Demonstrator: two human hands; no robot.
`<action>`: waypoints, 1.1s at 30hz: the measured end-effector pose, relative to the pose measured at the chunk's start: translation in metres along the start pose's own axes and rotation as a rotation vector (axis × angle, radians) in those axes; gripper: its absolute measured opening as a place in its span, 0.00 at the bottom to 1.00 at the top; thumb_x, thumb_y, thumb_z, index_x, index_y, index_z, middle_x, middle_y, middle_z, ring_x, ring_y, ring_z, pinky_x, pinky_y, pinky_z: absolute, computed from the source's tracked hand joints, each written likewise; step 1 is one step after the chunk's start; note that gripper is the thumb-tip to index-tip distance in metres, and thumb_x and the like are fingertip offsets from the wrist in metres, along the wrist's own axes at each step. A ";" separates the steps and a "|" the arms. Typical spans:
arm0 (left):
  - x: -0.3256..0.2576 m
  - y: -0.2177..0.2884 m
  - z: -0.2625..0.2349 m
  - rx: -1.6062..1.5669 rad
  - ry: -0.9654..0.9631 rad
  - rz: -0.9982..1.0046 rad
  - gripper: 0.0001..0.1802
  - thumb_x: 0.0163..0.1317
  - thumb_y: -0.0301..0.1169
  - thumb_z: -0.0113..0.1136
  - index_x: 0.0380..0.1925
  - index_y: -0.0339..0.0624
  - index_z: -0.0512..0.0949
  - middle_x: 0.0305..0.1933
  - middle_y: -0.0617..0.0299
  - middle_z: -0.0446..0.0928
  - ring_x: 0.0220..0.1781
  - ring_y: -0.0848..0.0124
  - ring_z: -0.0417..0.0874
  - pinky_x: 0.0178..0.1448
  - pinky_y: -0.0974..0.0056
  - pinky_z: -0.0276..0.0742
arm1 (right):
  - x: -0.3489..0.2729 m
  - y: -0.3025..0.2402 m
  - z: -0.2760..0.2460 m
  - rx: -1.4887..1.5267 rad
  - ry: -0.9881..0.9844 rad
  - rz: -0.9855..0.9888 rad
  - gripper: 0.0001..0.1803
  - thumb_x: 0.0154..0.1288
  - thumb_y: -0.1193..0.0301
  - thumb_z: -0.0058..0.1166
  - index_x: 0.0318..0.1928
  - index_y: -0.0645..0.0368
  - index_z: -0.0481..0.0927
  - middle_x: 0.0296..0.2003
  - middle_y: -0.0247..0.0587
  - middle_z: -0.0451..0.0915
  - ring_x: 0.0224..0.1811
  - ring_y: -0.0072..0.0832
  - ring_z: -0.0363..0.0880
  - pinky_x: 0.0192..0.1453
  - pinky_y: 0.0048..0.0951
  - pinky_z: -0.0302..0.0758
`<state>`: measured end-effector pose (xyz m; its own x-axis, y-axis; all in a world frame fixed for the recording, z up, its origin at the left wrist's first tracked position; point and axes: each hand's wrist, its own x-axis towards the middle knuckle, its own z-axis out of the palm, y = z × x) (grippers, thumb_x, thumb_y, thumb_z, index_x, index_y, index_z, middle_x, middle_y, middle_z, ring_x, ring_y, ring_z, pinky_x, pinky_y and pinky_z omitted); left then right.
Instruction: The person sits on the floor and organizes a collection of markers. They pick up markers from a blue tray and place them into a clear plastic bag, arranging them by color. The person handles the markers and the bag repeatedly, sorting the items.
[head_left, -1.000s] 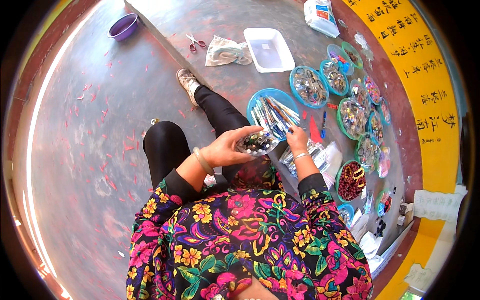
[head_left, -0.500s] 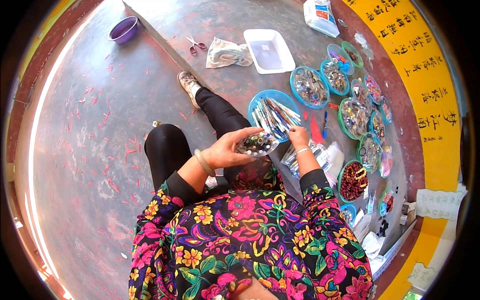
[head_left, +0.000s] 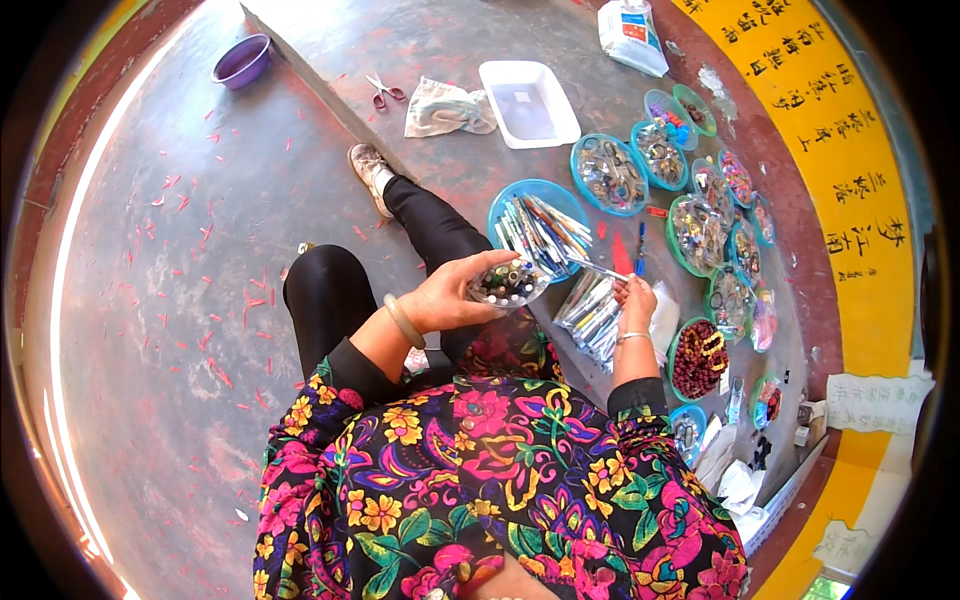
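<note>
My left hand [head_left: 450, 293] is closed around a clear container of pens [head_left: 510, 284], whose round ends point up and toward the right. To the right, my right hand [head_left: 636, 298] pinches a slim pen [head_left: 598, 267] that slants up and leftward over the floor. Just beyond the hands sits a blue round basket [head_left: 505, 198] with many pens [head_left: 540, 232] lying in it. Below the held pen, a clear bag of pens [head_left: 592, 318] rests on the floor beside my right wrist.
Several round baskets of small goods, one basket [head_left: 609, 174] among them, stand along the right. A white tray [head_left: 533, 115], a cloth [head_left: 446, 107], scissors [head_left: 380, 94] and a purple basin [head_left: 241, 62] lie farther off. A blue marker [head_left: 640, 250] is near my right hand.
My right hand has moved right and slightly down from beside the basket, and a slim pen now shows in its fingers. My left hand still holds the pen container in nearly the same place.
</note>
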<state>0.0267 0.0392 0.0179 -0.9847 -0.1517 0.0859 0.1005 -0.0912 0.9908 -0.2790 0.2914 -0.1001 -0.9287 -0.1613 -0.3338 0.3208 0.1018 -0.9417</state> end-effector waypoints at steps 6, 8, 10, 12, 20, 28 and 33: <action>-0.003 0.000 0.000 -0.024 0.007 0.012 0.38 0.50 0.20 0.64 0.64 0.35 0.63 0.58 0.58 0.72 0.60 0.73 0.71 0.65 0.66 0.64 | -0.024 -0.045 0.021 0.351 -0.200 0.046 0.10 0.65 0.68 0.57 0.41 0.61 0.76 0.32 0.42 0.82 0.34 0.31 0.84 0.27 0.18 0.78; -0.003 0.000 0.000 -0.006 0.009 0.044 0.38 0.49 0.21 0.65 0.64 0.35 0.63 0.59 0.58 0.72 0.62 0.73 0.70 0.66 0.66 0.63 | -0.040 -0.062 0.042 0.481 -0.229 0.107 0.08 0.64 0.70 0.58 0.39 0.62 0.77 0.33 0.42 0.82 0.36 0.33 0.84 0.27 0.17 0.79; -0.002 0.000 -0.003 0.116 0.005 0.123 0.38 0.49 0.22 0.65 0.63 0.38 0.65 0.65 0.53 0.66 0.68 0.66 0.65 0.70 0.62 0.58 | -0.060 -0.075 0.060 0.522 -0.349 0.152 0.07 0.62 0.72 0.60 0.37 0.62 0.79 0.34 0.41 0.83 0.36 0.35 0.84 0.26 0.16 0.79; -0.001 -0.002 -0.002 0.153 0.014 0.187 0.38 0.48 0.23 0.66 0.63 0.40 0.66 0.68 0.51 0.62 0.70 0.63 0.62 0.71 0.60 0.56 | -0.079 -0.079 0.080 0.511 -0.487 0.189 0.06 0.62 0.73 0.60 0.38 0.61 0.80 0.34 0.41 0.83 0.36 0.35 0.84 0.25 0.16 0.79; -0.003 -0.002 0.000 0.189 0.057 0.196 0.40 0.49 0.24 0.67 0.65 0.42 0.65 0.71 0.48 0.57 0.73 0.57 0.57 0.72 0.56 0.53 | -0.130 -0.061 0.125 0.408 -0.722 0.282 0.06 0.64 0.76 0.56 0.41 0.62 0.79 0.37 0.43 0.83 0.40 0.32 0.84 0.40 0.26 0.82; -0.004 -0.003 0.000 0.182 0.004 0.143 0.39 0.49 0.25 0.68 0.64 0.39 0.65 0.65 0.52 0.64 0.67 0.63 0.65 0.69 0.60 0.59 | -0.151 -0.132 0.162 -0.409 -0.995 -0.534 0.09 0.60 0.74 0.58 0.41 0.64 0.82 0.36 0.33 0.81 0.37 0.19 0.76 0.40 0.22 0.72; -0.002 -0.008 -0.004 0.144 -0.095 0.018 0.36 0.50 0.26 0.68 0.62 0.37 0.67 0.61 0.54 0.68 0.65 0.65 0.67 0.67 0.62 0.62 | -0.166 -0.141 0.205 -0.735 -1.279 -0.911 0.08 0.56 0.73 0.59 0.35 0.65 0.81 0.32 0.42 0.81 0.34 0.29 0.77 0.39 0.28 0.71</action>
<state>0.0287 0.0368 0.0091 -0.9927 -0.0572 0.1061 0.1030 0.0541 0.9932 -0.1321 0.1029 0.0789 0.0902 -0.9920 0.0884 -0.6621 -0.1260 -0.7387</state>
